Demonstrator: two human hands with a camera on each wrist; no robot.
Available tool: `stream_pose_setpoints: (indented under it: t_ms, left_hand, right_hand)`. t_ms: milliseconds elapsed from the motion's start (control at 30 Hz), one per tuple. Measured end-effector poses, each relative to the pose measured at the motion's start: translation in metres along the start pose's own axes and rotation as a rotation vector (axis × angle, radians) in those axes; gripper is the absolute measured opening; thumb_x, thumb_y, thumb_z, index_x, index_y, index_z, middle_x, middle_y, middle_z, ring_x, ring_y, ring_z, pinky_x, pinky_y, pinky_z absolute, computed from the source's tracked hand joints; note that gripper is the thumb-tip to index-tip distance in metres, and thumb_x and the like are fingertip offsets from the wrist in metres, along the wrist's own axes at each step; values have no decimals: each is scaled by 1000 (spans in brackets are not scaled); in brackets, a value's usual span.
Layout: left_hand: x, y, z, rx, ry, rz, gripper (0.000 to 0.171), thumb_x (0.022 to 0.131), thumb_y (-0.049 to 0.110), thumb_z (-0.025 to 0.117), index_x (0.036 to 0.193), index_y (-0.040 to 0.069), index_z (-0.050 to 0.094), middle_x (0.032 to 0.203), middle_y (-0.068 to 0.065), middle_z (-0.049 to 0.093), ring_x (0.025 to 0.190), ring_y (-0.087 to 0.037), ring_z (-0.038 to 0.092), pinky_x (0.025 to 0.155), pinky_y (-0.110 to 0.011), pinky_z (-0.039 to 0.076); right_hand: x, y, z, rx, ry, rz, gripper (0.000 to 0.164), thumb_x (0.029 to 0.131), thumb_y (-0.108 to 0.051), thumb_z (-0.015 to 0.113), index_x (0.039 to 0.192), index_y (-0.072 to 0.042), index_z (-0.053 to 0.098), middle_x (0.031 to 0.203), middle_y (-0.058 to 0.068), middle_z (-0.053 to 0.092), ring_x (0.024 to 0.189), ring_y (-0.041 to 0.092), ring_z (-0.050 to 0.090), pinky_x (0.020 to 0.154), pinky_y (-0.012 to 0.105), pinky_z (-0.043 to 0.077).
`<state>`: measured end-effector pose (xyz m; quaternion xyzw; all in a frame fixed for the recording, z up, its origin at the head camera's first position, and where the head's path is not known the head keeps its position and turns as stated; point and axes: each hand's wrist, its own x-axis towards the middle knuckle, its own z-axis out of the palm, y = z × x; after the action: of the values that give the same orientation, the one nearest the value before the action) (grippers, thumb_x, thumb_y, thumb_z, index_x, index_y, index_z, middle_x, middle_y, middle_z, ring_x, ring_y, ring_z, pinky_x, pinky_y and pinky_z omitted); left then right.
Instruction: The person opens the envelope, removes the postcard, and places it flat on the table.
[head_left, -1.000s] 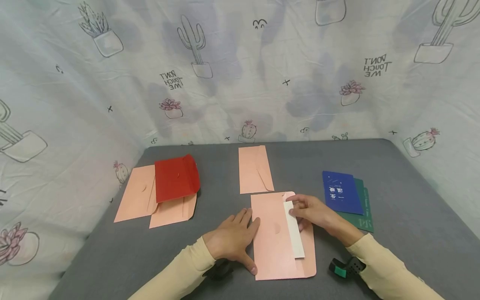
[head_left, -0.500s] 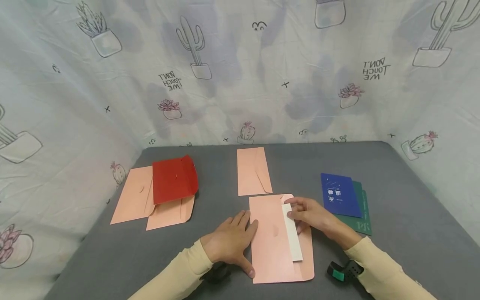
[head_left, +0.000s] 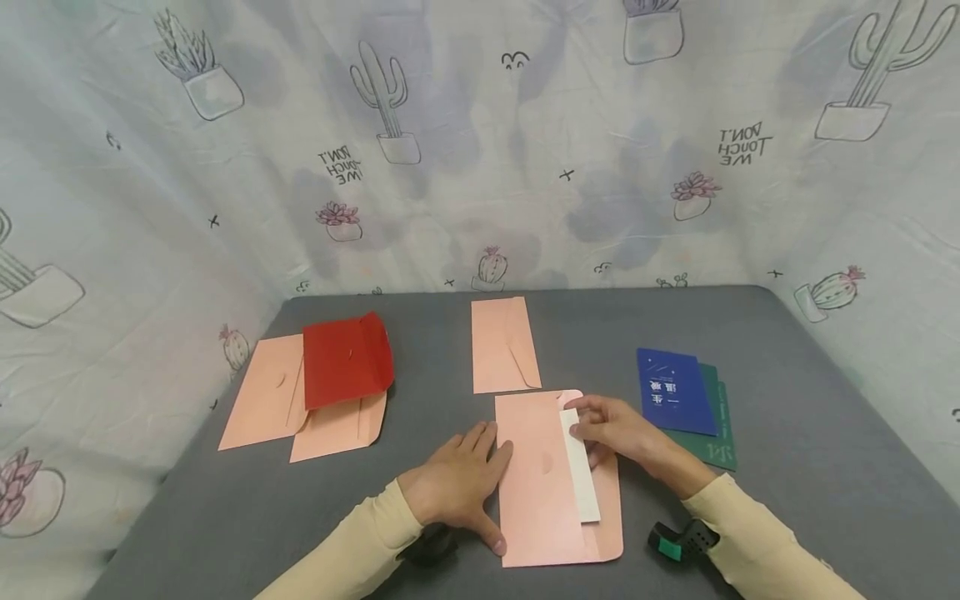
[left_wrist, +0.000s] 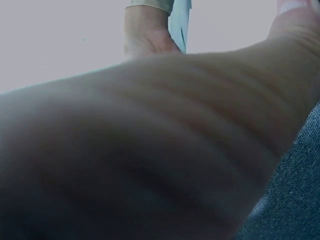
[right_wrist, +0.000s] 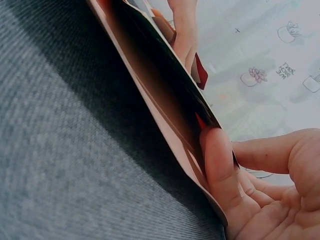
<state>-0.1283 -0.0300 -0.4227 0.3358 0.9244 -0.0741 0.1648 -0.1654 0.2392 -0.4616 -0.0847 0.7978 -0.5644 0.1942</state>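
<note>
A pink envelope (head_left: 525, 475) lies on the grey table with its flap unfolded to the right. A white card (head_left: 579, 479) sits partly inside it, with a long strip showing along the opening. My right hand (head_left: 618, 429) pinches the card near its upper end, thumb on top and fingers at the flap side. Close up in the right wrist view, the thumb and fingers of the right hand (right_wrist: 270, 185) grip the card's edge at the envelope's mouth. My left hand (head_left: 457, 483) lies spread at the envelope's left edge, thumb and fingertips on it.
Another pink envelope (head_left: 504, 346) lies just beyond. At left, a red envelope (head_left: 341, 367) rests over pink envelopes (head_left: 262, 392). At right, a blue card (head_left: 675, 392) overlaps green cards (head_left: 716, 450). A patterned curtain (head_left: 450, 125) surrounds the table (head_left: 420, 333).
</note>
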Motion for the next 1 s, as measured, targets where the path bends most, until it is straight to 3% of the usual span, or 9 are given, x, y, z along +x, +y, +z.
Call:
stream_pose_setpoints:
  t_ms: [733,1000]
  left_hand:
    - [0,1,1,19,26,2,125,59,80,79,157,14,37,166,-18,29,153,-35,31,117,-50,40]
    - [1,1,4,16,24,3,125,59,80,79,157,14,37,166,-18,29,153,-35,31,117,-50,40]
  right_hand:
    - [1,1,-1,-24,1,-16,55,96,-19,66,143,3,48,84,5,66,56,15,65,80,31,56]
    - [2,5,-3,-14,-1,-6,53,96,-17,66,141,4,48,82,3,64,55,13,64,73,33,58]
